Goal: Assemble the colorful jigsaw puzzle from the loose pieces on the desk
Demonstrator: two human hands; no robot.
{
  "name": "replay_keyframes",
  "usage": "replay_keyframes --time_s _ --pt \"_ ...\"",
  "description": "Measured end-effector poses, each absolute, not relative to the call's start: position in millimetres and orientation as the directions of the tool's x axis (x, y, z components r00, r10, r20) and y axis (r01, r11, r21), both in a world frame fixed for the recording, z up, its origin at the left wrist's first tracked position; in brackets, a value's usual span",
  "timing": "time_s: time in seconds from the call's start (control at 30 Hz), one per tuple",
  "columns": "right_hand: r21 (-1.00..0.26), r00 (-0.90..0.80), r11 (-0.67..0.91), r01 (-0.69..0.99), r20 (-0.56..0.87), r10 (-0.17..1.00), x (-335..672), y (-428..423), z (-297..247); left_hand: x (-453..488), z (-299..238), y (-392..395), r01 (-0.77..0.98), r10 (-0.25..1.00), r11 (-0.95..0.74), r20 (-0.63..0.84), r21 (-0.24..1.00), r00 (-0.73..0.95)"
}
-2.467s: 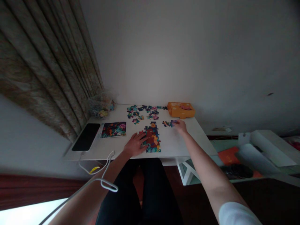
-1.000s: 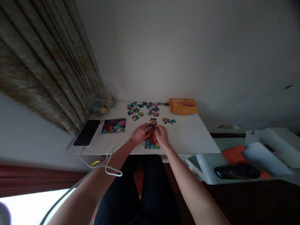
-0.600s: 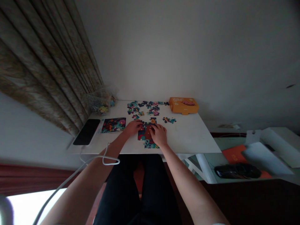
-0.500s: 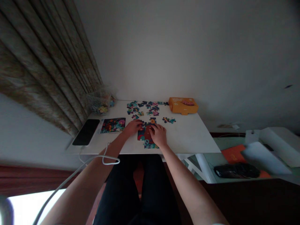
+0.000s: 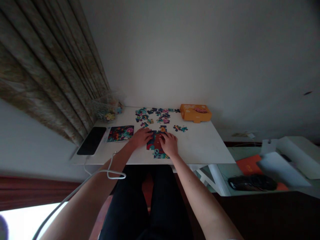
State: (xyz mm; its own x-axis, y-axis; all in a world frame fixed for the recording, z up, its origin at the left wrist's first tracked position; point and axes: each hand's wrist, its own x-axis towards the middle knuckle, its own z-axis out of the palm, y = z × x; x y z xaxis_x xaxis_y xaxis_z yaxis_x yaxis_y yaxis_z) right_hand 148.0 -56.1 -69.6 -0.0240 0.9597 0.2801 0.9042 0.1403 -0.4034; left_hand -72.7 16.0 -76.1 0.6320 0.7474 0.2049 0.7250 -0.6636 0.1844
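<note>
A partly joined jigsaw puzzle (image 5: 157, 144), dark with red and teal patches, lies flat near the table's front edge. My left hand (image 5: 141, 137) rests at its upper left edge, fingers stretched out over the border pieces. On the puzzle's right side lies my right hand (image 5: 171, 144), fingers spread and touching its surface. A piece with an orange shape (image 5: 163, 128) juts from the top, between the hands. Loose puzzle pieces (image 5: 163, 117) are scattered beyond them, and a small cluster of pieces (image 5: 180, 128) sits to the right. My fingers partly cover the puzzle.
A printed picture sheet (image 5: 120, 133) and a black phone (image 5: 92, 140) lie on the left of the white table (image 5: 205, 146). A white cable (image 5: 116, 176) crosses my left forearm. An orange box (image 5: 195, 112) stands at the back right, a clear container (image 5: 106, 111) at the back left.
My left hand has flattened and shifted slightly left, its fingers now more stretched along the puzzle's upper left edge. The right hand stays in nearly the same place.
</note>
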Motion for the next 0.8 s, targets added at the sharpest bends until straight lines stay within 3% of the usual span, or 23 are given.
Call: replay_keyframes --time_s 0.33,0.53,0.63,0.8 --pt "-0.408 -0.016 0.137 0.903 0.287 0.958 148.7 -54.1 -73.4 -46.1 -65.8 -29.8 0.847 0.852 -0.519 0.142 0.110 0.504" --pt "-0.428 -0.022 0.155 0.891 0.300 0.954 148.8 -51.6 -81.2 -37.3 -69.6 -55.0 0.838 0.851 -0.525 0.105 0.146 0.515" --pt "-0.506 0.024 0.168 0.846 0.352 0.936 151.3 -47.2 -90.6 -37.6 -68.2 -57.1 0.834 0.851 -0.526 0.103 0.166 0.516" --pt "-0.668 0.246 0.130 0.733 0.438 0.865 184.1 -33.1 -99.8 -36.4 -63.8 -55.2 0.848 0.869 -0.493 0.074 0.192 0.489"
